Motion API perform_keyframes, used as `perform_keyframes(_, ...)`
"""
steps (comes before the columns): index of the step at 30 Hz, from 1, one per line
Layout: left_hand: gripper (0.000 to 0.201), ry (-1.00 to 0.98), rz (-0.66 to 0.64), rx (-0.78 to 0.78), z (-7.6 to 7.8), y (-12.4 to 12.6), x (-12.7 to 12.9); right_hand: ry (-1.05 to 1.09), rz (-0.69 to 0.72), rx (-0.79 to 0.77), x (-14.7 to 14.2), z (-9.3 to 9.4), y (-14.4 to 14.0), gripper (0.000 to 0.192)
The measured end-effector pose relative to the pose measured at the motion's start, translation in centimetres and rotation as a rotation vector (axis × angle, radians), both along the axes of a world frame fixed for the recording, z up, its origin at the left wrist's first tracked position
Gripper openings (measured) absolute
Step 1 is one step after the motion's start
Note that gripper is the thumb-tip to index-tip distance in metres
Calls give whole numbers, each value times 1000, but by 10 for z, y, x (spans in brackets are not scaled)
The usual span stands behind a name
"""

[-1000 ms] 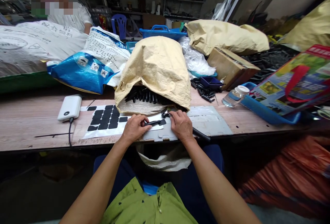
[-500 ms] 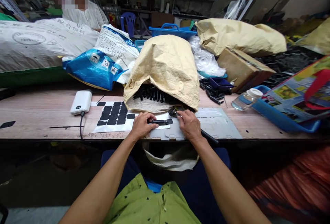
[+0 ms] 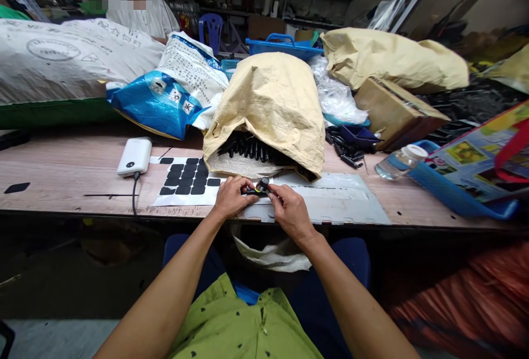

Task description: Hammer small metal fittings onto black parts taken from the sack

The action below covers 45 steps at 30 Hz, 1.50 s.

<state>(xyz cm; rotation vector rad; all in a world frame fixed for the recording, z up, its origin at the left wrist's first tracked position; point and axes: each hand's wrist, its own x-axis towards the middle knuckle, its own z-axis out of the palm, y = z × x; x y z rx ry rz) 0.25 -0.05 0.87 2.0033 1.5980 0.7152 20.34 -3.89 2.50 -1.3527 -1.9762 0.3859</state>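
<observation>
From the head camera, the left hand [image 3: 230,198] and the right hand [image 3: 289,213] met at the near edge of the wooden table [image 3: 61,171]. The left fingers were curled together and clamped on a small black part [image 3: 253,192], which lay between the two hands, just beyond the fingertips. The right fingers were closed on a tool with a dark rounded head [image 3: 262,185], whose head touched the far end of that part; how much of the tool lay inside the fist could not be told. Under both hands lay a pale grey sheet [image 3: 343,204]. Just left of the left fingers sat a white backing sheet of black pads [image 3: 185,181], and farther left a white power bank [image 3: 134,156] with its cable. Straight beyond the fingertips stood a tan paper sack [image 3: 270,108], its mouth open toward the hands and showing more black parts [image 3: 248,149] inside. Well right of the right fingers lay a clear bottle [image 3: 399,161].
</observation>
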Motion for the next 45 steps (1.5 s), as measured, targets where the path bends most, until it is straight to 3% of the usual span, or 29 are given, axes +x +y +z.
perform_keyframes(8, 21, -46, 21, -13, 2, -1, 1, -8, -19, 92, -6, 20, -1, 31)
perform_keyframes(15, 19, -30, 29, -15, 4, -2, 2, -175, 15, 47, -10, 10, -10, 30)
perform_keyframes(21, 19, -43, 35, -7, 3, -2, 2, -80, -69, 127, 1, 18, -8, 31)
perform_keyframes(27, 20, -26, 34, 10, 0, -1, 2, -107, -37, 77, 7, 8, -10, 31)
perform_keyframes(33, 18, -4, 31, 2, 5, -3, 2, -138, -149, 100, 27, 9, 7, 31)
perform_keyframes(39, 17, 15, 25, 5, 4, -2, 2, -350, -228, 95, 56, -12, 27, 30)
perform_keyframes(45, 17, 20, 14, 8, 3, -3, 2, -419, -286, 161, 58, -26, 27, 30)
